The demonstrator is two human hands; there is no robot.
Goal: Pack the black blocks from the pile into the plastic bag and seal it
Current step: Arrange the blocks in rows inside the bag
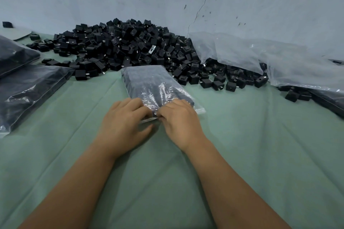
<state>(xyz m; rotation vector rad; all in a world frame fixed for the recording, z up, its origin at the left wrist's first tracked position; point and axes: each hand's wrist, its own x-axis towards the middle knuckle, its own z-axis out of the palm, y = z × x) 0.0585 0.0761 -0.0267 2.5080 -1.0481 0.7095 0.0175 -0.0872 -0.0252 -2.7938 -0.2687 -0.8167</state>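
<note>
A clear plastic bag (149,82) filled with black blocks lies flat on the green cloth, its mouth toward me. My left hand (124,122) and my right hand (180,119) meet at the near edge of the bag, and both pinch its zip strip side by side near the left end. Behind the bag, a big pile of loose black blocks (130,46) leans against the wall.
Two filled bags (28,87) lie stacked at the left. Crumpled empty clear bags (260,57) spread over the blocks at the right, against the wall. The green cloth (260,145) covers the surface.
</note>
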